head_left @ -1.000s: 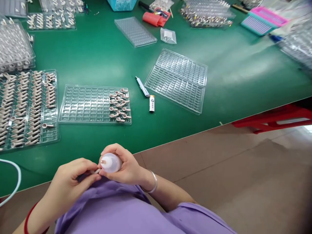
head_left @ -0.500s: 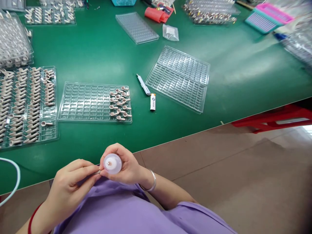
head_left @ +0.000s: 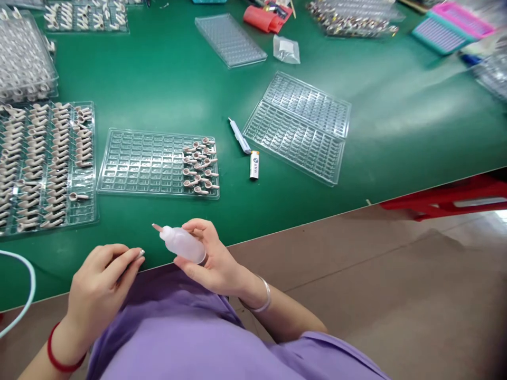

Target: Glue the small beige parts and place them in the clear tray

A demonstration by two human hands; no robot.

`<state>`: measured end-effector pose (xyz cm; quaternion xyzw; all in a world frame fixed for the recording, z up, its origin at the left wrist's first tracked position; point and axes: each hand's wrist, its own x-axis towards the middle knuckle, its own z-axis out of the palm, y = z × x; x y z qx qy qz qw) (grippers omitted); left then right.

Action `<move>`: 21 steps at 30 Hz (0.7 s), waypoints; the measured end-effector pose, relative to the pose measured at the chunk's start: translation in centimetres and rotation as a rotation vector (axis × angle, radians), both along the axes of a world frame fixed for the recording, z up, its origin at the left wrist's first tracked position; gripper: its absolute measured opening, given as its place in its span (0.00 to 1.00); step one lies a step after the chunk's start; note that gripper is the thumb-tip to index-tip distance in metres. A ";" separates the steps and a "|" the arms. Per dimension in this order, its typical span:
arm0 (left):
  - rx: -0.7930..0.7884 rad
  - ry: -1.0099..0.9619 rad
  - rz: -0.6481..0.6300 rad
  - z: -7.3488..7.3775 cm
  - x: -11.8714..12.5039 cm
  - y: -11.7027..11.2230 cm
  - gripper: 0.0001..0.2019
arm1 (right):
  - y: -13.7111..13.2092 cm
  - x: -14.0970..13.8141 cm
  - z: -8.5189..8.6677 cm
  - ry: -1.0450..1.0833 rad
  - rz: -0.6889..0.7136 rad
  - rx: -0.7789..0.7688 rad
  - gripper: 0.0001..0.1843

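Note:
A translucent squeeze bottle [head_left: 184, 245] with a thin nozzle lies tilted in my right hand [head_left: 216, 261], its tip pointing up and left. My left hand [head_left: 103, 282] pinches a small pale part [head_left: 140, 253] between thumb and fingertips; most of that part is hidden. The hands are apart, at the near edge of the table. Beyond them lies a clear blister tray [head_left: 138, 161] whose right-hand columns hold several small spoon-shaped parts [head_left: 201, 166]. To its left, a fuller tray [head_left: 83, 211] carries rows of the same beige parts.
A pale blue pen-like tool [head_left: 240, 136] and a white lighter [head_left: 254, 165] lie beside two overlapping clear trays [head_left: 301, 126]. Stacked filled trays [head_left: 27, 58] stand at far left. A white cable [head_left: 29, 279] curves at the left edge. A red stool [head_left: 447, 198] stands right.
My right hand has tipped the bottle from pointing at the camera to pointing left, and moved it away from my left hand. The left hand has shifted slightly left with its part.

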<state>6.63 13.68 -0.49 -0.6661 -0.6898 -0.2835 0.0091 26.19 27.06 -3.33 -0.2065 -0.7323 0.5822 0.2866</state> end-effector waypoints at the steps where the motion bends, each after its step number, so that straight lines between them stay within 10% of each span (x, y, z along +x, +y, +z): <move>1: 0.011 0.043 0.019 -0.4 -0.2 0.0 0.08 | 0.0 0.2 -0.1 0.001 -0.022 0.092 0.25; 7: 0.038 0.057 0.069 -1.6 -0.2 0.1 0.07 | -0.3 0.8 -1.5 0.107 -0.041 0.490 0.30; 21: 0.038 0.035 0.081 -1.5 -0.1 0.2 0.07 | -0.3 0.9 -2.3 0.083 -0.026 0.545 0.33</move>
